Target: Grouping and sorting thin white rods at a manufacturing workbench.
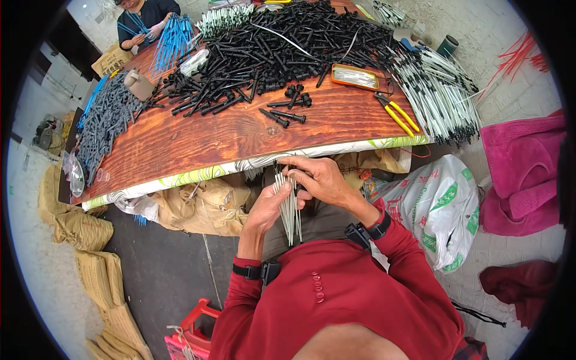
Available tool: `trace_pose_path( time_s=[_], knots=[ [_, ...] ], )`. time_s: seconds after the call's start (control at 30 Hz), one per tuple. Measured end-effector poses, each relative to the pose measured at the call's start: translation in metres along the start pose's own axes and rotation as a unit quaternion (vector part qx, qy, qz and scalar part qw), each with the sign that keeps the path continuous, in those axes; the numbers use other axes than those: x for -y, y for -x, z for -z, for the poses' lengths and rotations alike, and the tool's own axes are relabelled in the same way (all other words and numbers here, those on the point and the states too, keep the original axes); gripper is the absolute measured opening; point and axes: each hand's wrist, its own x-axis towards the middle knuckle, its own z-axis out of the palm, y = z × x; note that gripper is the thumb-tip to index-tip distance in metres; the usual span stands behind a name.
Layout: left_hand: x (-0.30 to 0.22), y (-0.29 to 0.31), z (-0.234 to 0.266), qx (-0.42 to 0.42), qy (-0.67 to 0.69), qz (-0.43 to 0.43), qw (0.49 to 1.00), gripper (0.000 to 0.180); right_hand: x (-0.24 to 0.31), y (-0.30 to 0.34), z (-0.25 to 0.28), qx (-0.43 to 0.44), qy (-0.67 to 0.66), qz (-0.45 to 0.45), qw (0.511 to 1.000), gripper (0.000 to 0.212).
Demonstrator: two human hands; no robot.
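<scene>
Bundled slim white rods (289, 213) sit gripped in the left hand (267, 207), above the lap (327, 223); the right hand (323, 179) curls over their upper ends, its own hold unclear. From there, a wooden table (252, 133) spans 10 to 2 o'clock, bearing heaped black plastic stems (270, 54) at 12, grey plastic pieces (114, 108) at 10, yellow-handled pliers (404, 115) at 2.

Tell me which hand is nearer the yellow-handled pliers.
Right. The right hand is left of the yellow-handled pliers and closer to the person's body; the left hand is farther left and slightly closer in.
</scene>
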Motion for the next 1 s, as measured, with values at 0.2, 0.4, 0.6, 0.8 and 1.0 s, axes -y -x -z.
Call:
trace_pose_path(
  time_s=[0.2,0.4,0.6,0.8,1.0],
  knots=[
    [-0.007,0.002,-0.017,0.005,-0.031,-0.003,1.000,0.036,-0.008,0.001,0.013,0.013,-0.010,0.047,0.999,0.031],
    [-0.030,0.002,-0.029,0.014,-0.116,-0.029,0.993,0.030,0.011,-0.004,0.028,0.040,-0.171,-0.009,0.984,0.028],
    [-0.022,-0.006,-0.028,0.045,-0.176,-0.033,0.983,0.029,0.016,-0.012,0.039,0.062,-0.036,0.034,0.997,0.025],
    [-0.026,-0.009,-0.029,0.015,-0.146,-0.026,0.989,0.026,0.006,-0.070,0.069,-0.096,0.120,0.183,0.971,0.020],
    [-0.042,-0.020,-0.023,0.024,-0.057,-0.031,0.998,0.028,-0.076,-0.124,0.076,-0.062,0.307,0.250,0.916,0.023]
  ],
)
